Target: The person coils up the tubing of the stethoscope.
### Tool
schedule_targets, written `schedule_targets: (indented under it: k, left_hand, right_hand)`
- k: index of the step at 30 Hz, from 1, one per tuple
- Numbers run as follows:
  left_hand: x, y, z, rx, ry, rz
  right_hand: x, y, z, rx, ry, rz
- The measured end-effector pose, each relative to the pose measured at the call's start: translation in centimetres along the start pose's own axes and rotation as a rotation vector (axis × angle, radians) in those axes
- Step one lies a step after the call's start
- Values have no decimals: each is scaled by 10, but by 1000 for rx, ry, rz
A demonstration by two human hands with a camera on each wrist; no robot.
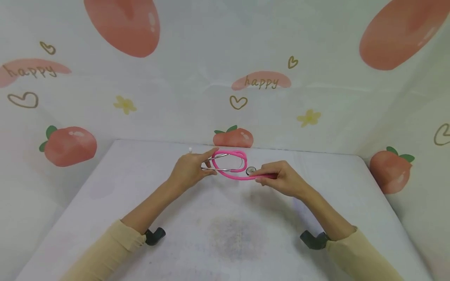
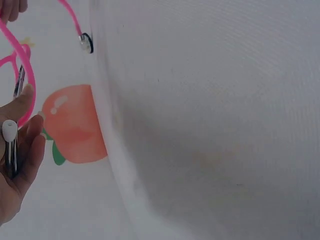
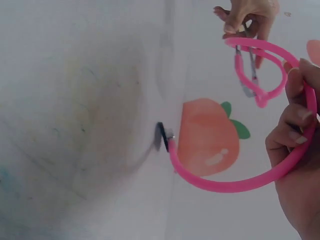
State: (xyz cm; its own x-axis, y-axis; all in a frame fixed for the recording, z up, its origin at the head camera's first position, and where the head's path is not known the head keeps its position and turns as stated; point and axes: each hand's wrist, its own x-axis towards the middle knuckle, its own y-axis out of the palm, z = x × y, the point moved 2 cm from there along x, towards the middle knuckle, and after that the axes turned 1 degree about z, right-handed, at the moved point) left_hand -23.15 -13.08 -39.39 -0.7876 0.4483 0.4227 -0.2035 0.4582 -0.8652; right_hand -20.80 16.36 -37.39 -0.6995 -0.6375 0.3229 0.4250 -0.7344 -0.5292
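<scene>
A pink stethoscope (image 1: 239,178) is held up between both hands above the white table. The left hand (image 1: 188,170) grips its metal ear tubes (image 1: 219,169) and the looped tubing; a white ear tip (image 2: 9,130) shows beside the fingers in the left wrist view. The right hand (image 1: 283,178) has its fingers curled round the pink tube (image 3: 230,186). From that hand the tube curves to the round chest piece (image 1: 251,170), which hangs free near the right fingertips. In the right wrist view the loop lies beyond the right fingers, near the left hand (image 3: 252,17).
The white table (image 1: 228,234) spreads beneath both arms, with its back edge against a cloth backdrop (image 1: 197,97) printed with fruit, hearts and flowers. Black curved pieces (image 1: 155,236) stick out at both wrists by the beige sleeves.
</scene>
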Motion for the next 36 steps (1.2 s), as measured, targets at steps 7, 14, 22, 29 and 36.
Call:
schedule_targets:
  k: [7,14,22,29,36]
  left_hand:
    - [-2,8,-2,59,30,-4]
    - [-1,15,-4,74,30,4]
    - [-2,20,-11,79,83,47]
    - [-6,22,-18,99,198,99]
    - [-9,23,-22,90,290,64]
  right_hand:
    - [11,-7,8,-44,-16,-5]
    - [19,-7,9,35,-37,52]
    - [29,-11,12,59,-55,54]
    - [34,-15,11,38,-1,41]
    - [38,-15,2,50,22,20]
